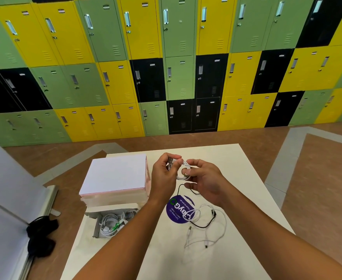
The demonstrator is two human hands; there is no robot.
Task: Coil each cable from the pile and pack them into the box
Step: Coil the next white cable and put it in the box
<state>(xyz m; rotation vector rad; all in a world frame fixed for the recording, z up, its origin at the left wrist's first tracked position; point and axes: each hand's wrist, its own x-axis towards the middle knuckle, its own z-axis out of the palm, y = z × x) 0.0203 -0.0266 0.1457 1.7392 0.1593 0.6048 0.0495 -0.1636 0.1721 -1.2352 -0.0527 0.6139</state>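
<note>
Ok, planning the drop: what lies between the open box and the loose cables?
Head view: the left forearm crosses above that stretch; beyond it a purple round card lies partly under the cables.

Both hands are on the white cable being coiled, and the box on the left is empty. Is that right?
Not quite. The box is not empty: the head view shows coiled cables already lying in it. The rest holds: the left hand and the right hand both grip the white cable above the table.
</note>
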